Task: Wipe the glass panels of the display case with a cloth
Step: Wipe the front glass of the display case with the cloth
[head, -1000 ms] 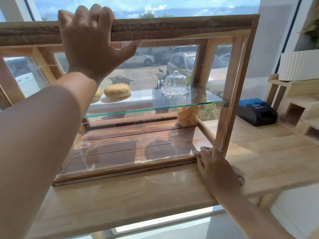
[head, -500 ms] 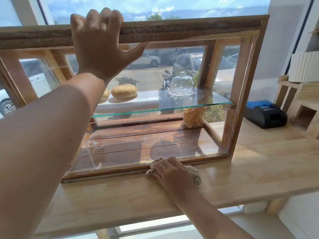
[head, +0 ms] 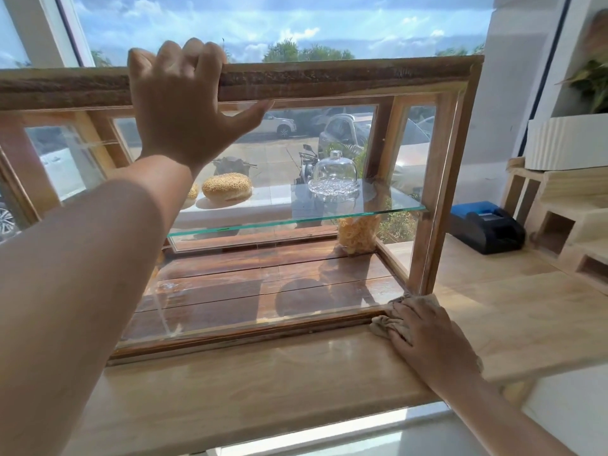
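A wooden display case point(head: 437, 179) with glass panels stands on a pale wooden counter point(head: 263, 390). My left hand point(head: 184, 110) rests on the case's top rail, fingers hooked over its far edge. Down at the case's lower right front corner, my right hand point(head: 424, 337) presses a crumpled beige cloth point(head: 383, 324) against the bottom rail. The front glass panel point(head: 263, 284) shows smears and reflections. Inside, a glass shelf point(head: 378, 209) carries a sesame bun point(head: 227, 186) and a clear glass dome point(head: 335, 174); a bag of yellow snacks point(head: 357, 236) stands below.
A black and blue receipt printer point(head: 485, 227) sits on the counter right of the case. Pale wooden step shelves point(head: 566, 218) with a white ribbed planter point(head: 566, 144) stand at the far right. A window with parked cars outside lies behind the case.
My right hand slid the cloth left along the bottom rail, then back right to the case's lower right corner. My left hand stayed on the top rail.
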Tool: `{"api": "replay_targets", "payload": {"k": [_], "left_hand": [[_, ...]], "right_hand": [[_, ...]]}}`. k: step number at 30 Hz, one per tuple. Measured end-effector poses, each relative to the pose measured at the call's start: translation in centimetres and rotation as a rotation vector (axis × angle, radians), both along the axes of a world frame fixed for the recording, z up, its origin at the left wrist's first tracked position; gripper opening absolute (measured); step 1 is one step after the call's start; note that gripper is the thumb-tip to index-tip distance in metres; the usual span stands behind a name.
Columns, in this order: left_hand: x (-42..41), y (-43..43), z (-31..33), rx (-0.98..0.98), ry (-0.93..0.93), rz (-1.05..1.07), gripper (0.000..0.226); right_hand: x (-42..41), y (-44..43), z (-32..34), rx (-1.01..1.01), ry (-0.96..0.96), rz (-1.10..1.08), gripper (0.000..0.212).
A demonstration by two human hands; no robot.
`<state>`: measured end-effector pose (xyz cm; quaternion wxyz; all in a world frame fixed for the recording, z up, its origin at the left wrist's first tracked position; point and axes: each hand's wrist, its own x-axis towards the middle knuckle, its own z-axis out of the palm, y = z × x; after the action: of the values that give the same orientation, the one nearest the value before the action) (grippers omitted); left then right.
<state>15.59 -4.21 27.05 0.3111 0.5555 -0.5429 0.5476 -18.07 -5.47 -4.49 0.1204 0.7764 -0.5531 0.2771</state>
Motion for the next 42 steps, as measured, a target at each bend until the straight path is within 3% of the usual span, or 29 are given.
{"api": "replay_targets", "payload": {"k": [3,5,9,11,14,19,22,25,28,31,33,36,39,42], "left_hand": [[-0.1,0.0,0.1,-0.005,-0.009,0.018,0.082],[-0.1,-0.1,0.1,0.000,-0.009,0.028,0.083],[-0.1,-0.1,-0.1,0.008,0.009,0.043,0.083],[-0.2,0.0,0.0,0.028,0.019,0.053,0.084],[-0.2,0.0,0.1,0.023,0.022,0.054,0.084],[-0.4,0.1,-0.1,0.019,0.024,0.068,0.084],[-0.3,0.1,-0.1,0.033,0.029,0.076,0.086],[-0.3,0.0,-0.1,0.027,0.035,0.085,0.086],[-0.4,-0.1,-0.1,0.026,0.034,0.082,0.086],[-0.2,0.0,0.1,0.004,0.017,0.067,0.084],[-0.2,-0.2,0.0,-0.012,0.007,0.051,0.084],[-0.1,-0.3,-0.1,-0.025,-0.004,0.053,0.084],[-0.2,-0.3,-0.1,-0.027,-0.008,0.042,0.084],[-0.1,-0.3,-0.2,-0.042,-0.016,0.032,0.084]], "right_hand": [[0.1,-0.1,0.0,0.082,-0.081,0.104,0.035],[0.3,-0.3,2.1,0.035,-0.201,0.225,0.037],[2.3,-1.4,10.0,-0.417,-0.310,0.292,0.037],[3.3,-2.6,11.5,-0.486,-0.297,0.250,0.035],[4.0,-3.1,8.4,-0.447,-0.270,0.241,0.030],[4.5,-1.1,0.5,-0.147,-0.127,0.272,0.033],[4.6,-0.9,2.6,-0.148,-0.195,0.312,0.039],[5.9,-1.3,8.7,-0.351,-0.344,0.347,0.032],[7.4,-2.0,11.0,-0.453,-0.363,0.320,0.025],[7.7,-1.8,7.0,-0.405,-0.303,0.340,0.022],[7.4,-1.3,2.8,-0.278,-0.217,0.350,0.018],[7.1,-0.8,0.1,-0.080,-0.234,0.331,0.021],[7.4,-0.3,2.8,-0.104,-0.290,0.397,0.032],[9.6,0.2,9.4,-0.315,-0.375,0.477,0.030]]}}
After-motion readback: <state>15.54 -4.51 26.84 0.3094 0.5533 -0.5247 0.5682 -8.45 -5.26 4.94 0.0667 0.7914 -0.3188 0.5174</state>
